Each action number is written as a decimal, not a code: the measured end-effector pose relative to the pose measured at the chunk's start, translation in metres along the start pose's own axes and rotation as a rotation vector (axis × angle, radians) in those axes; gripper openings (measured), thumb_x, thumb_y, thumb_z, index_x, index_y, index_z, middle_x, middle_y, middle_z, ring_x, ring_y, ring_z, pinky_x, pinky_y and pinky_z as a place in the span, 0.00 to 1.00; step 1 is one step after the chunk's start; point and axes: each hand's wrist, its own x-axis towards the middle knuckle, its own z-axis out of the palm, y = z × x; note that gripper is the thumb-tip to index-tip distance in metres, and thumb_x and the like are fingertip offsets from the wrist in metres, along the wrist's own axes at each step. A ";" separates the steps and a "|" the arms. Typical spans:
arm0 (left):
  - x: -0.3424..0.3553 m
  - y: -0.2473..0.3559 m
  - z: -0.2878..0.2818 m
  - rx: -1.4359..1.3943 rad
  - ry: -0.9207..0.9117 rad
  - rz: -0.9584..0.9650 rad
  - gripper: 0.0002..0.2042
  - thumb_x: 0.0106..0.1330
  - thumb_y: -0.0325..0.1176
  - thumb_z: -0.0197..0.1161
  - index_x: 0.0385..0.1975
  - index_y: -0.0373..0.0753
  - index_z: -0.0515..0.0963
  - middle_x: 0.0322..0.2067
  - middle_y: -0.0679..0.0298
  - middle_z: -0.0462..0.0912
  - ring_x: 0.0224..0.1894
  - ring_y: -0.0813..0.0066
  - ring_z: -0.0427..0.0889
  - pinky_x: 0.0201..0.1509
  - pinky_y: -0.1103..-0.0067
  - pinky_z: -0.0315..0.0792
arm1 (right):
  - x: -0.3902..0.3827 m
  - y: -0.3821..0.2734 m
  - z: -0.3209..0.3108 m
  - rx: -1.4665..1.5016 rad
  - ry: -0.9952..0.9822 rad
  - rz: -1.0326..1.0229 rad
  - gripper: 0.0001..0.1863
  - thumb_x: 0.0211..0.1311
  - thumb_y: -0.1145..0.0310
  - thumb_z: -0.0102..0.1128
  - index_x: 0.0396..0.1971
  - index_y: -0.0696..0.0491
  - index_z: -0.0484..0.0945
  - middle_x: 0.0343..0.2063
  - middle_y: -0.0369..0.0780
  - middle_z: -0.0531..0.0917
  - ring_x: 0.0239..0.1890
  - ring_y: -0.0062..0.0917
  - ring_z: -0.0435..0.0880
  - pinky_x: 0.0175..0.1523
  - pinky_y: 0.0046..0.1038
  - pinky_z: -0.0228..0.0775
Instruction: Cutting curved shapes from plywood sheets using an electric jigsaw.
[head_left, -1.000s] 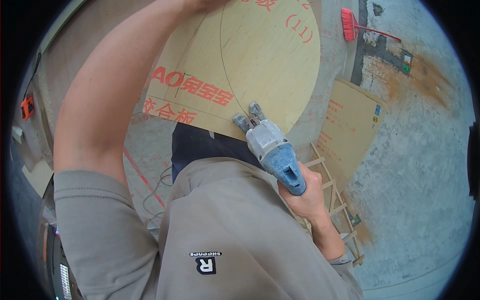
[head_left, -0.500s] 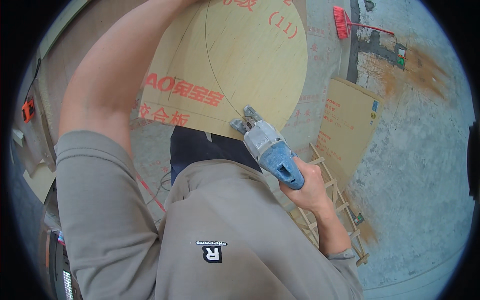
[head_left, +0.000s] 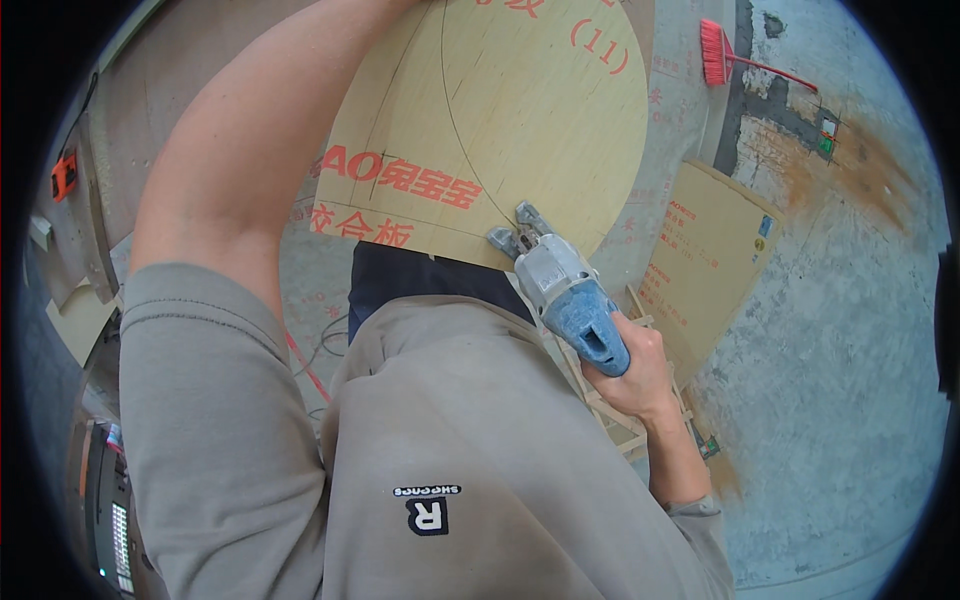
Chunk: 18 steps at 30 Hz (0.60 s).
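Right of the taupe cloth shirt [head_left: 480,420], right hand [head_left: 640,368] gripped a blue-and-grey power saw [head_left: 575,300] | left hand [head_left: 405,3], farther, cut off at top, grip couldn't be told | saw slanted up-left, forked foot [head_left: 531,215] meeting the dark curved line [head_left: 461,145] near pale-yellow plywood sheet's [head_left: 560,120] lower edge

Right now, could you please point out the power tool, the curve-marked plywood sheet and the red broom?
Power tool [head_left: 576,303], head view, on its blue housing.
Plywood sheet [head_left: 525,130], head view, on its face.
Red broom [head_left: 714,55], head view, on its bristles.
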 end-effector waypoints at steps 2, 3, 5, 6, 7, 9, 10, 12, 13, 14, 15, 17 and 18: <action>0.002 -0.002 0.003 0.011 0.016 -0.009 0.30 0.71 0.50 0.54 0.68 0.40 0.68 0.73 0.59 0.64 0.79 0.59 0.54 0.79 0.44 0.43 | 0.000 -0.003 0.000 0.026 0.015 -0.007 0.13 0.44 0.72 0.71 0.29 0.55 0.75 0.25 0.47 0.80 0.29 0.50 0.81 0.34 0.40 0.74; 0.004 -0.004 0.005 0.033 0.049 -0.010 0.30 0.70 0.51 0.54 0.69 0.41 0.68 0.73 0.59 0.64 0.79 0.59 0.54 0.79 0.44 0.43 | -0.001 -0.005 0.000 0.023 0.013 -0.009 0.13 0.44 0.72 0.71 0.29 0.55 0.75 0.25 0.47 0.80 0.29 0.50 0.81 0.34 0.40 0.74; 0.005 -0.006 0.008 0.055 0.081 -0.013 0.31 0.70 0.52 0.54 0.69 0.41 0.67 0.74 0.59 0.64 0.79 0.59 0.54 0.79 0.44 0.43 | -0.001 -0.007 -0.001 0.020 0.021 -0.015 0.12 0.44 0.72 0.70 0.29 0.55 0.76 0.25 0.47 0.80 0.29 0.50 0.81 0.35 0.40 0.74; 0.005 -0.005 0.009 0.043 0.070 -0.007 0.31 0.70 0.52 0.53 0.69 0.41 0.67 0.74 0.59 0.65 0.79 0.59 0.54 0.80 0.44 0.43 | 0.000 -0.007 0.000 0.020 0.020 -0.015 0.12 0.44 0.72 0.70 0.29 0.55 0.76 0.25 0.47 0.80 0.29 0.50 0.81 0.35 0.40 0.74; 0.006 -0.004 0.009 0.030 0.059 -0.001 0.32 0.70 0.52 0.53 0.69 0.41 0.67 0.74 0.59 0.65 0.79 0.59 0.54 0.80 0.44 0.42 | 0.000 -0.008 0.000 0.033 0.026 -0.012 0.12 0.44 0.72 0.70 0.29 0.55 0.77 0.25 0.47 0.81 0.29 0.49 0.81 0.35 0.40 0.74; 0.004 -0.003 0.007 0.020 0.054 -0.004 0.32 0.70 0.52 0.53 0.69 0.41 0.67 0.74 0.59 0.65 0.79 0.59 0.54 0.80 0.44 0.43 | 0.000 -0.011 0.000 0.047 0.029 -0.010 0.12 0.44 0.73 0.70 0.29 0.55 0.77 0.25 0.47 0.81 0.29 0.49 0.82 0.35 0.40 0.75; 0.003 -0.002 0.006 0.009 0.049 -0.004 0.31 0.70 0.52 0.54 0.70 0.41 0.67 0.74 0.59 0.64 0.79 0.59 0.55 0.80 0.45 0.43 | 0.001 -0.013 -0.001 0.051 0.027 -0.013 0.12 0.44 0.73 0.70 0.30 0.55 0.78 0.25 0.47 0.81 0.29 0.49 0.82 0.35 0.39 0.75; 0.002 -0.002 0.004 0.006 0.051 -0.011 0.31 0.70 0.52 0.54 0.70 0.41 0.67 0.74 0.59 0.64 0.79 0.59 0.55 0.80 0.45 0.43 | 0.001 -0.014 -0.001 0.053 0.023 -0.017 0.12 0.44 0.73 0.70 0.30 0.55 0.78 0.25 0.47 0.81 0.29 0.48 0.82 0.35 0.39 0.75; 0.002 -0.002 0.004 0.002 0.052 -0.015 0.31 0.71 0.51 0.54 0.70 0.41 0.66 0.74 0.60 0.64 0.79 0.59 0.55 0.80 0.45 0.44 | 0.001 -0.014 0.000 0.057 0.031 -0.040 0.11 0.47 0.74 0.69 0.31 0.56 0.79 0.23 0.46 0.80 0.25 0.42 0.80 0.35 0.35 0.74; 0.001 -0.001 0.003 0.001 0.053 -0.015 0.31 0.71 0.51 0.54 0.70 0.41 0.66 0.74 0.60 0.64 0.79 0.59 0.55 0.80 0.45 0.44 | 0.001 -0.015 0.000 0.060 0.039 -0.062 0.09 0.49 0.76 0.68 0.32 0.57 0.79 0.21 0.44 0.80 0.22 0.35 0.78 0.35 0.30 0.74; 0.001 0.000 0.002 -0.001 0.048 -0.015 0.31 0.71 0.51 0.54 0.70 0.41 0.66 0.74 0.60 0.64 0.78 0.59 0.56 0.80 0.45 0.45 | 0.002 -0.015 0.000 0.059 0.039 -0.061 0.09 0.49 0.76 0.68 0.32 0.57 0.79 0.21 0.44 0.80 0.22 0.35 0.78 0.35 0.30 0.74; 0.000 0.000 0.001 -0.003 0.044 -0.017 0.31 0.71 0.51 0.54 0.70 0.42 0.66 0.73 0.60 0.65 0.78 0.60 0.56 0.80 0.45 0.45 | 0.002 -0.016 0.001 0.056 0.038 -0.044 0.09 0.50 0.76 0.68 0.32 0.57 0.79 0.21 0.44 0.80 0.22 0.35 0.79 0.35 0.30 0.74; 0.000 0.000 0.002 -0.001 0.053 -0.012 0.31 0.71 0.51 0.54 0.70 0.42 0.66 0.73 0.60 0.65 0.78 0.60 0.56 0.79 0.45 0.45 | 0.003 -0.016 0.001 0.055 0.037 -0.044 0.09 0.50 0.76 0.68 0.32 0.57 0.79 0.21 0.44 0.80 0.22 0.35 0.79 0.35 0.30 0.74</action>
